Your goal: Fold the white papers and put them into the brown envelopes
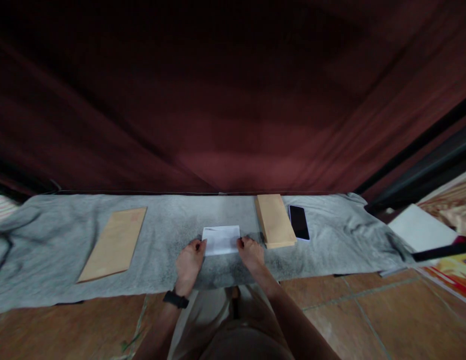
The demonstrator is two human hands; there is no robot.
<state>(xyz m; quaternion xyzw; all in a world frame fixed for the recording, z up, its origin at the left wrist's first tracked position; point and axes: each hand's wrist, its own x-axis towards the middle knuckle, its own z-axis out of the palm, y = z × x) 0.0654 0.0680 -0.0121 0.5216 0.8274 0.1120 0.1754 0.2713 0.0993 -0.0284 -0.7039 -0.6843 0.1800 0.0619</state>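
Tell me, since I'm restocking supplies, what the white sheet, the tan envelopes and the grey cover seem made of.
White sheet: thin matte paper, lying flat. Tan envelope and stack: seemingly kraft paper, dull brown, crisp edges. Grey cover: soft fabric, perhaps felt or fleece, judging by its wrinkles.

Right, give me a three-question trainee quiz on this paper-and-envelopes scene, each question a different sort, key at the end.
1. True or false: both hands touch the white paper on the grey cloth.
2. Multiple choice: what lies just right of the stack of brown envelopes? A) a pen B) a dark phone C) a mug
3. Fill in: the black wristband is on the ___ wrist.

Key:
1. True: the left hand holds the paper's left edge, the right hand its right edge.
2. B
3. left. The single brown envelope lies apart, on that same side.
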